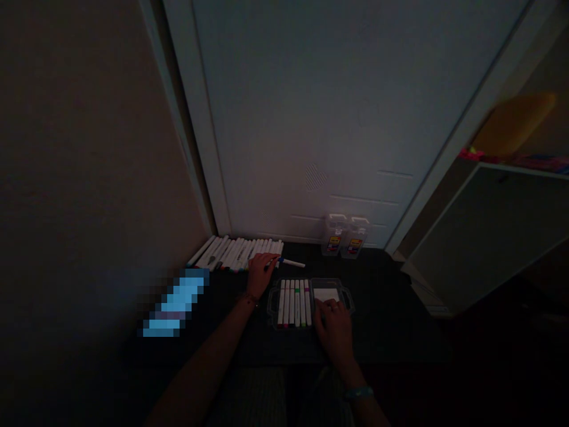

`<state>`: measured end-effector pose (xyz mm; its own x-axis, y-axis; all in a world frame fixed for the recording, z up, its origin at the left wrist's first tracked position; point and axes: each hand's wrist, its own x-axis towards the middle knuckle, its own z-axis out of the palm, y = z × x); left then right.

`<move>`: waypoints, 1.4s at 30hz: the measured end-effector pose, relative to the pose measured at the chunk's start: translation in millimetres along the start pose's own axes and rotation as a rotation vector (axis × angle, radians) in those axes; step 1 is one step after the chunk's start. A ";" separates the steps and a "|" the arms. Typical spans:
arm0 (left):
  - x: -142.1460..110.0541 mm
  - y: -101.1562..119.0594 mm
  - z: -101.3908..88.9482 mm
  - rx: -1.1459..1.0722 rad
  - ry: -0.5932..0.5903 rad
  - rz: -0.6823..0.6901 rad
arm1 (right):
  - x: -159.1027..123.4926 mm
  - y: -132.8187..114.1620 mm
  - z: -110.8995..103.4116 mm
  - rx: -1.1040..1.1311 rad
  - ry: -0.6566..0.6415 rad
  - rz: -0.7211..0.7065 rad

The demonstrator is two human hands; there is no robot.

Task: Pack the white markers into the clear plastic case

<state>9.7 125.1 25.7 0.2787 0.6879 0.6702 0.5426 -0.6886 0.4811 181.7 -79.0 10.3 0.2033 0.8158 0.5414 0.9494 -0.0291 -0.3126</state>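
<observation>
In the head view my left hand (pixel 262 267) pinches a white marker with a blue band (pixel 293 263), which points right, just above the dark table. An open clear plastic marker case (pixel 272 302) lies in front of me. Several white markers (pixel 292 302) with coloured bands and ends stand side by side in its left half. A white card or paper (pixel 326 293) lies in the right half. My right hand (pixel 333 320) rests over that half, fingers bent and thumb apart, touching the card or case. Its fingertips are dim.
A row of many white markers (pixel 240 252) lies along the table's back left. Two clear upright cases (pixel 354 240) with labels stand at the back against a white door (pixel 288 118). A blurred-out bright screen (pixel 175 302) is at left. The room is dark.
</observation>
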 end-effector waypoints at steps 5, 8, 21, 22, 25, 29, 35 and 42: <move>0.3 -1.9 0.9 -0.031 -0.012 0.012 | 0.3 -3.7 -1.5 0.039 -0.025 -0.070; 0.4 -1.2 0.6 -0.036 -0.023 0.007 | 0.4 -5.0 -1.6 0.037 -0.036 -0.098; 0.7 -2.1 2.4 -0.088 -0.004 0.020 | 1.3 -9.8 -7.6 0.066 -0.138 -0.134; 0.9 -1.3 2.2 -0.100 -0.009 0.015 | 1.4 -9.8 -8.1 0.070 -0.138 -0.138; 1.3 1.8 1.4 -0.167 -0.023 -0.009 | 2.0 -9.9 -8.3 0.077 -0.140 -0.147; -0.8 2.4 -4.5 -0.273 0.011 -0.075 | 2.6 -10.4 -6.5 0.076 -0.151 -0.137; -7.7 11.2 -35.4 -0.344 0.068 -0.161 | 2.7 -11.9 -4.3 0.124 -0.152 -0.174; -16.0 79.2 -34.4 -0.454 -0.064 -0.121 | 3.0 -10.4 -6.3 0.222 -0.094 -0.129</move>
<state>21.0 51.6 72.5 0.2908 0.7723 0.5648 0.1772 -0.6236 0.7614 174.0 -79.9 20.1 0.0512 0.8549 0.5163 0.8884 0.1972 -0.4146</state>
